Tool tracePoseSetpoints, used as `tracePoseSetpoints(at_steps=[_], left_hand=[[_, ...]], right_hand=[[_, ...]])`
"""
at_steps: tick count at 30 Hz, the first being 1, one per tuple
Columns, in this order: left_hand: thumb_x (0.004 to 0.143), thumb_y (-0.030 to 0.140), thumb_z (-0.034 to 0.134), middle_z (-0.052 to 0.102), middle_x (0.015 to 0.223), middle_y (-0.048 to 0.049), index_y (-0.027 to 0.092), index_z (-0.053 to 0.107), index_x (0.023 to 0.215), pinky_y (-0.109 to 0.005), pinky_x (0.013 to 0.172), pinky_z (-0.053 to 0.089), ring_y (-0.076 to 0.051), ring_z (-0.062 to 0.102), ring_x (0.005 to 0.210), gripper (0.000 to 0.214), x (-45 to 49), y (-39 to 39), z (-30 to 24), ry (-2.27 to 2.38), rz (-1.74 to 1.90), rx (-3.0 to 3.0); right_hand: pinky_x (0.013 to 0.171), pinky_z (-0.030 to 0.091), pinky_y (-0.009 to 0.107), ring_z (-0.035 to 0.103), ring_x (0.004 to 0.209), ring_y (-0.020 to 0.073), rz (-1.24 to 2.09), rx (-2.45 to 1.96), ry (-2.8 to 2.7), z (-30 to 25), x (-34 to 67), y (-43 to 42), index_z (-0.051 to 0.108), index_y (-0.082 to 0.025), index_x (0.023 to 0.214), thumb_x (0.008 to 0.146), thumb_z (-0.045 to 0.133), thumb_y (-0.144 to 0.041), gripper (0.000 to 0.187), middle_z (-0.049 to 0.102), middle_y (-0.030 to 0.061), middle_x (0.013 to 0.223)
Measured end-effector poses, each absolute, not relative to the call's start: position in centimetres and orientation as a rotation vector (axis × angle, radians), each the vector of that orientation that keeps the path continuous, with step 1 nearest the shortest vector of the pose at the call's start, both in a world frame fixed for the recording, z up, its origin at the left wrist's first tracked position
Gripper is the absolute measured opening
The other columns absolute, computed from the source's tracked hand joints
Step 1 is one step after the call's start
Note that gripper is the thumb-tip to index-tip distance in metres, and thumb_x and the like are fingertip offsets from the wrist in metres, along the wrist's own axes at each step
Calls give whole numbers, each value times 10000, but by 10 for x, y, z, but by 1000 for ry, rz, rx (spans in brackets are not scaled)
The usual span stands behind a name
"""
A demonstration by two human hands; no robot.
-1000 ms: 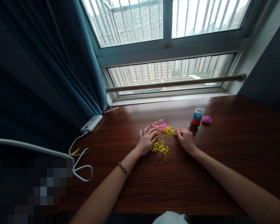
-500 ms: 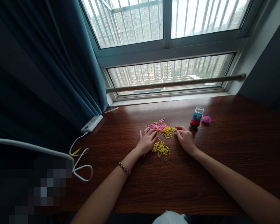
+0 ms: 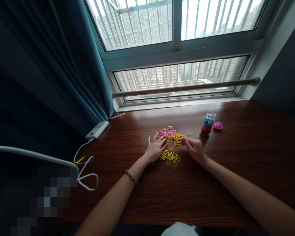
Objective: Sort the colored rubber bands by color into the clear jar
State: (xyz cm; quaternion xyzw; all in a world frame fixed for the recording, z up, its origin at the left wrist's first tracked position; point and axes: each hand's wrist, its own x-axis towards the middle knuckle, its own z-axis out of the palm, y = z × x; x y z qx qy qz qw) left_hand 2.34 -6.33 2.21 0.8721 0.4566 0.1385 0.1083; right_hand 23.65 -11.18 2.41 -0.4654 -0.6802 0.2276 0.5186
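Observation:
A heap of pink and yellow loops lies on the dark wooden desk. A smaller all-yellow heap sits just nearer me. My left hand lies flat, fingers spread, its tips at the left edge of the mixed heap. My right hand has its fingers curled and pinched at the heap's right side, on yellow loops; what it holds is too small to name for sure.
A small open jar with red and blue contents stands to the right, its pink lid beside it. A white power bank with a looped white cable lies at the left by the teal curtain. Behind is the window.
My right hand has slid left and toward me, dragging yellow loops from the mixed heap toward the yellow heap. My left hand has barely shifted.

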Motion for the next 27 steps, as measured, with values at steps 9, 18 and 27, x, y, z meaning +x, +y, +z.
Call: tracePoseSetpoints(at_steps=[9, 18, 27], left_hand=[[850, 556, 195, 324, 1385, 41, 388, 282, 1303, -691, 948, -8, -286, 115, 1304, 491, 24, -62, 24, 1355, 360, 2531], [846, 553, 224, 310, 1393, 11, 352, 266, 1321, -660, 975, 39, -289, 144, 1295, 518, 23, -60, 20, 1382, 435, 2507], [835, 400, 427, 482, 1233, -88, 203, 471, 1183, -449, 1007, 278, -225, 387, 1179, 402, 14, -54, 16, 1263, 1014, 2347]], right_hand=[[627, 480, 281, 630, 677, 186, 467, -1246, -1571, 18, 242, -104, 649, -168, 774, 865, 384, -396, 361, 672, 57, 743], [627, 462, 271, 624, 672, 178, 432, -1262, -1562, 19, 241, -104, 650, -170, 771, 870, 376, -384, 362, 670, 49, 724], [623, 446, 268, 617, 665, 178, 403, -1296, -1566, 21, 242, -106, 660, -170, 776, 874, 365, -383, 377, 670, 45, 718]])
